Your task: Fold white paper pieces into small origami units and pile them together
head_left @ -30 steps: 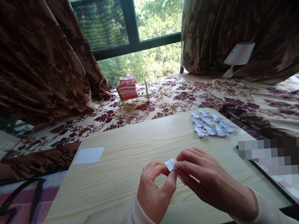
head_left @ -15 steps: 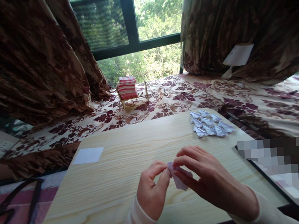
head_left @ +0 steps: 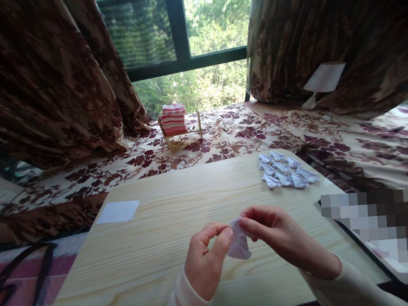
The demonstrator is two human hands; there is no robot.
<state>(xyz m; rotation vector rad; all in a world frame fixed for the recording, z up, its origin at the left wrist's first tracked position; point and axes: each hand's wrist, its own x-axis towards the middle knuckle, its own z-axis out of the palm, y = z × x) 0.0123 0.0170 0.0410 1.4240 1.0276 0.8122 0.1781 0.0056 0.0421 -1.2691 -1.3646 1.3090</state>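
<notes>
Above the middle of the wooden table I hold a small piece of folded white paper between both hands. My left hand pinches its left edge with thumb and index finger. At the paper's upper right corner, my right hand is closed in a pinch, its other fingers curled beneath. The paper hangs tilted, with creases across its lower part. Several folded white paper pieces lie in a cluster at the table's far right corner. A flat white sheet of paper rests near the far left edge.
Behind the table, a floral-covered ledge carries a small rack with a stack of red-and-white cloths. A white lamp stands at the right by the curtain. A dark-edged, partly blurred object borders the table's right side.
My right hand has shifted its grip to a pinch at the paper's upper corner, its fingers curling in. The paper has turned and shows more of its face. My left hand stays nearly in place.
</notes>
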